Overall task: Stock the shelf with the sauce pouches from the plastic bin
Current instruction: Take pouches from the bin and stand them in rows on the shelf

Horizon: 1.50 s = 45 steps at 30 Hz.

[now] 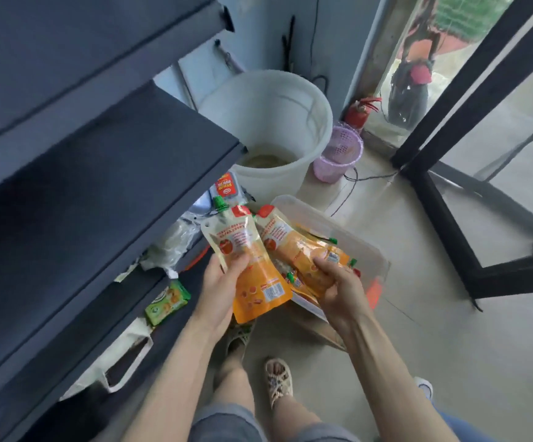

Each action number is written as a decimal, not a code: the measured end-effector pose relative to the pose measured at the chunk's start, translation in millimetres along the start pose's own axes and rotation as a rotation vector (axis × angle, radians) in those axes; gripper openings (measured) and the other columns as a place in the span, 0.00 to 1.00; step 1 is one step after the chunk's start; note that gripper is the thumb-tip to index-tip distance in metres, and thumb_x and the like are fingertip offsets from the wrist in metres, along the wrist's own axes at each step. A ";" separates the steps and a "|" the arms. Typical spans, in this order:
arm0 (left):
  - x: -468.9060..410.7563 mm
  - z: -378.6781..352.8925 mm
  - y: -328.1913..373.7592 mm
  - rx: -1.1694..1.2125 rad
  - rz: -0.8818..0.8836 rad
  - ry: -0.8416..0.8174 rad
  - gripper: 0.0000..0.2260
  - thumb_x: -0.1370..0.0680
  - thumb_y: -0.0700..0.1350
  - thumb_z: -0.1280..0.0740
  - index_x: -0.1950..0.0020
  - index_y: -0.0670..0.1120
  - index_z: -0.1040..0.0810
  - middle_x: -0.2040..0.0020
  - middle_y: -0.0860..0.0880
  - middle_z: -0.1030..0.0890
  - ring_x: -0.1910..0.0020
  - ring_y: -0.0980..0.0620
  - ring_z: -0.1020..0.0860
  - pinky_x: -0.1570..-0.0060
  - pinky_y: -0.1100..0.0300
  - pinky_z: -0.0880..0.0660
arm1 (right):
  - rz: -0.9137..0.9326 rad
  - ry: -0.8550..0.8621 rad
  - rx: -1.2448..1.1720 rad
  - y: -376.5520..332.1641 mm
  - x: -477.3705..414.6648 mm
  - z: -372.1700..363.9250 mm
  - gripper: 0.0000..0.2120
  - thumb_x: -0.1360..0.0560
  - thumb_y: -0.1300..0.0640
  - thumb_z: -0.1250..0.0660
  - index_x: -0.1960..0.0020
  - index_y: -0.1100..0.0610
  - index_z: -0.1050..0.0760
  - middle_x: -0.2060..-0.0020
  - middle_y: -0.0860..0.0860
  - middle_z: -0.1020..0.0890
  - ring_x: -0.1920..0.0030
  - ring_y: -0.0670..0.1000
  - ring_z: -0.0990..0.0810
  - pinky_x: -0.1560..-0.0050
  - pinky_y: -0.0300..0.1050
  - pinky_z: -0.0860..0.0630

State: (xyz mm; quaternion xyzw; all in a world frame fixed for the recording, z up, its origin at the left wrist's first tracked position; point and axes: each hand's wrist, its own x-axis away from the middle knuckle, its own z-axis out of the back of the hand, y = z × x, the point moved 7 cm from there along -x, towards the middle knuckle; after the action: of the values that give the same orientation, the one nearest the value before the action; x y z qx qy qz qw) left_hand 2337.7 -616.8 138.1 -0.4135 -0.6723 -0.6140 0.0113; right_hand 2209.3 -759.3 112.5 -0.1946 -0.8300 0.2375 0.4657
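My left hand (pixel 219 287) grips an orange-and-white sauce pouch (pixel 249 260) with a green cap, held upright in front of the dark shelf (pixel 99 173). My right hand (pixel 338 285) grips a second orange pouch (pixel 294 244), lifted over the clear plastic bin (pixel 351 237) on the floor. More pouches (pixel 300 283) lie in the bin under my right hand. The two held pouches sit side by side, nearly touching.
A large white bucket (pixel 268 122) stands behind the bin, pink baskets (pixel 338 154) and a red extinguisher (pixel 356 113) beside it. A green packet (pixel 166 303) and a red packet (pixel 226 185) lie on lower shelves. A black door frame (pixel 444 193) stands right. My sandalled feet (pixel 278 381) are below.
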 end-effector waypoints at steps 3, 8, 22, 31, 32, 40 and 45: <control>45.1 17.6 26.9 0.015 -0.096 0.027 0.19 0.31 0.44 0.28 0.41 0.46 0.23 0.48 0.47 0.16 0.48 0.49 0.18 0.55 0.57 0.20 | -0.081 -0.146 0.043 11.0 28.8 -29.9 0.22 0.36 0.63 0.30 0.42 0.65 0.25 0.51 0.60 0.16 0.53 0.58 0.16 0.50 0.55 0.19; 114.7 67.0 61.7 0.161 -0.231 0.268 0.21 0.36 0.49 0.26 0.44 0.47 0.22 0.52 0.46 0.15 0.53 0.48 0.16 0.63 0.56 0.20 | -0.217 -0.464 0.127 35.3 77.3 -89.7 0.24 0.33 0.63 0.30 0.38 0.63 0.26 0.46 0.59 0.18 0.47 0.58 0.19 0.41 0.53 0.25; 270.8 216.1 136.2 0.220 -0.530 0.466 0.20 0.35 0.51 0.25 0.44 0.57 0.21 0.46 0.49 0.17 0.48 0.48 0.18 0.60 0.56 0.20 | -0.134 -1.153 0.989 121.7 205.8 -279.3 0.25 0.38 0.52 0.23 0.45 0.60 0.24 0.53 0.57 0.15 0.56 0.56 0.15 0.60 0.47 0.20; 363.4 339.7 160.1 0.261 -0.636 0.512 0.18 0.34 0.51 0.26 0.45 0.61 0.21 0.46 0.50 0.17 0.47 0.49 0.18 0.58 0.55 0.20 | -0.101 -1.301 0.972 231.9 307.9 -369.5 0.21 0.32 0.55 0.26 0.41 0.53 0.27 0.52 0.53 0.15 0.52 0.56 0.15 0.58 0.48 0.19; 372.2 354.2 163.1 0.261 -0.654 0.505 0.19 0.33 0.51 0.26 0.43 0.61 0.22 0.45 0.49 0.17 0.46 0.49 0.18 0.57 0.54 0.20 | -0.137 -1.346 0.916 245.8 319.9 -377.7 0.21 0.31 0.57 0.27 0.40 0.55 0.28 0.50 0.56 0.15 0.50 0.58 0.16 0.56 0.50 0.19; 425.3 457.7 185.8 0.255 -0.671 0.478 0.20 0.23 0.61 0.42 0.34 0.55 0.29 0.43 0.45 0.18 0.44 0.46 0.19 0.56 0.53 0.20 | -0.183 -1.393 0.773 333.3 387.0 -436.6 0.20 0.27 0.51 0.31 0.38 0.55 0.29 0.51 0.59 0.16 0.51 0.60 0.16 0.57 0.51 0.19; 436.9 506.9 201.6 0.198 -0.604 0.517 0.27 0.28 0.68 0.46 0.35 0.55 0.28 0.44 0.49 0.17 0.45 0.52 0.19 0.52 0.53 0.23 | -0.163 -1.364 0.830 370.6 407.4 -480.1 0.36 0.29 0.28 0.48 0.38 0.55 0.25 0.52 0.59 0.17 0.53 0.57 0.17 0.49 0.56 0.21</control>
State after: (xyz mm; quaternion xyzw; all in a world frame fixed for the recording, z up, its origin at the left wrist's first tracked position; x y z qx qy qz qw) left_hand 2414.8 23.9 406.5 -0.0268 -0.7944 -0.6056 0.0389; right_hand 2462.6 -134.6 394.1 0.2439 -0.7871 0.5587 -0.0939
